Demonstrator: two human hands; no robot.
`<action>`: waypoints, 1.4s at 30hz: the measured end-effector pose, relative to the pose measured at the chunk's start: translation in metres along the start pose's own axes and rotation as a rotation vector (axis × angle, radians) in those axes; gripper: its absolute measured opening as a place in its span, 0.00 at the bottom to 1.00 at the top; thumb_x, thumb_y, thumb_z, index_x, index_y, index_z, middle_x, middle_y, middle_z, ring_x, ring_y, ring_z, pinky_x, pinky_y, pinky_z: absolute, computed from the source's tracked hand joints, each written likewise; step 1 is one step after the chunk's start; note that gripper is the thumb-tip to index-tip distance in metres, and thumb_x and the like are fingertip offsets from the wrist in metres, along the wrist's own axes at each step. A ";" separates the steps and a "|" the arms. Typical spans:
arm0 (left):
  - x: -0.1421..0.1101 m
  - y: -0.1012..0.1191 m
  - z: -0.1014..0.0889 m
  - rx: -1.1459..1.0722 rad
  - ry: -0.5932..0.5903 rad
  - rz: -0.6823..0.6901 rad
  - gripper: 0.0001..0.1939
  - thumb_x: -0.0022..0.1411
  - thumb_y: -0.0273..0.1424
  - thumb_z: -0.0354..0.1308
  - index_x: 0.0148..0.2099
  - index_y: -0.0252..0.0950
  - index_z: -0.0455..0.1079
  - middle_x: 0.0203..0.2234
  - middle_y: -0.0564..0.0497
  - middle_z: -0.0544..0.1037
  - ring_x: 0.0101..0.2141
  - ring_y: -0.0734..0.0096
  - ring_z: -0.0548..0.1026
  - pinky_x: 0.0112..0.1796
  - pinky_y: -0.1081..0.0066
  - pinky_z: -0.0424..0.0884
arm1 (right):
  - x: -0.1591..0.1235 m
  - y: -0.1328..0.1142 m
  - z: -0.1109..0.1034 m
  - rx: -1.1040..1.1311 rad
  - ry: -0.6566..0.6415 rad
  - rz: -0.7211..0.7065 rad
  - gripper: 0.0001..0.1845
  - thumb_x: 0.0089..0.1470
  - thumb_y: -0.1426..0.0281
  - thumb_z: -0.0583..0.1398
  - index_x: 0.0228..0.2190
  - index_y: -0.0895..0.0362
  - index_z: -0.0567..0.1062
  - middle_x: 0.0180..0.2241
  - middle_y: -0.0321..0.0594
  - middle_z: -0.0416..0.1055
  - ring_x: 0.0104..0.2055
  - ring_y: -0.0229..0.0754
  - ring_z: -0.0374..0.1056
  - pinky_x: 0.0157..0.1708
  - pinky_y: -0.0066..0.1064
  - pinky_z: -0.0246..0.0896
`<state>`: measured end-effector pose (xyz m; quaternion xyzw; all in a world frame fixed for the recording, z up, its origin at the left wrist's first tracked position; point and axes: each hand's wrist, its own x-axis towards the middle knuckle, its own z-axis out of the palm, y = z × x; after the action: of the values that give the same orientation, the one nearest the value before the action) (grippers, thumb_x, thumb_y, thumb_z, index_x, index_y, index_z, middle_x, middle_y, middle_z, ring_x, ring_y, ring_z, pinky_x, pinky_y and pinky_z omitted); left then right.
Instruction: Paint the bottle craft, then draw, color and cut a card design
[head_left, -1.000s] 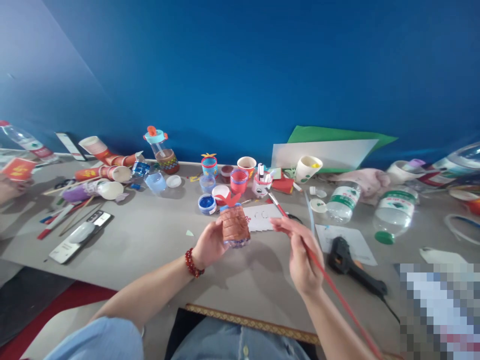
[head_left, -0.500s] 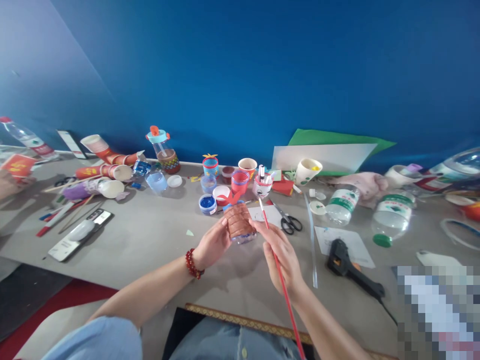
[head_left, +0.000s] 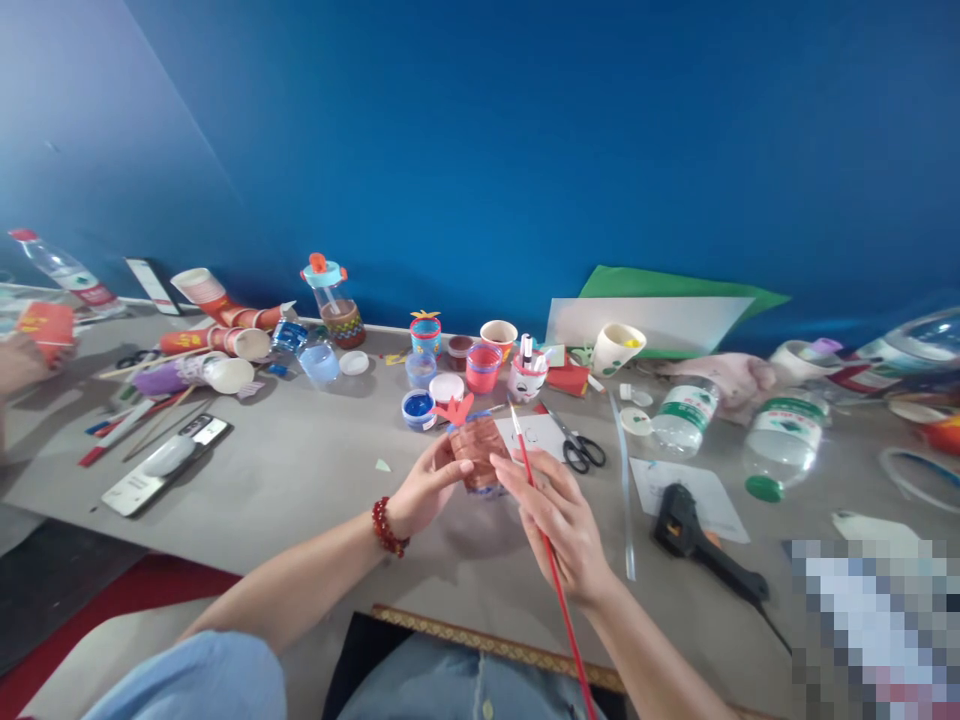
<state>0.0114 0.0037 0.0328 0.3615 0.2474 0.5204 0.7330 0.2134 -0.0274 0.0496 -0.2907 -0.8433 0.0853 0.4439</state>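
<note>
My left hand (head_left: 424, 485) is closed round the left side of a small brown-painted cup (head_left: 480, 450), which looks to be a cut plastic bottle. Red leaf-shaped paper (head_left: 454, 408) sticks up at its far rim. In my right hand (head_left: 559, 520) is a long red paintbrush (head_left: 553, 560), bristles pointing up and away from the cup. The right fingertips touch the cup's right side. Beyond it stand an open jar of blue paint (head_left: 418, 407), a white lid (head_left: 447, 388) and a red paint cup (head_left: 484, 368).
Scissors (head_left: 583, 452) lie by a white sheet (head_left: 534, 432) to the right. A black glue gun (head_left: 709, 545) and bottles (head_left: 786, 440) are farther right. A phone (head_left: 169, 465), pens and paper-cup crafts fill the left. Another person's hand (head_left: 30, 360) holds a red paper cup at far left.
My right hand has come left with the paintbrush, from apart to touching the cup. The cup has turned and tilted a little in my left hand. The scissors now show fully.
</note>
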 end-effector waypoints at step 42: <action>-0.015 0.006 -0.010 0.021 -0.428 -0.163 0.35 0.45 0.33 0.73 0.56 0.35 0.70 0.50 0.36 0.76 0.52 0.42 0.73 0.53 0.47 0.64 | 0.139 0.061 0.073 0.416 -0.172 0.431 0.12 0.60 0.72 0.54 0.26 0.55 0.73 0.21 0.34 0.75 0.28 0.41 0.72 0.32 0.31 0.65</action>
<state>-0.0040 -0.0062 0.0310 0.4500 0.1201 0.3686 0.8045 0.1203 0.1097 0.0790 -0.3574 -0.7613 0.3724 0.3925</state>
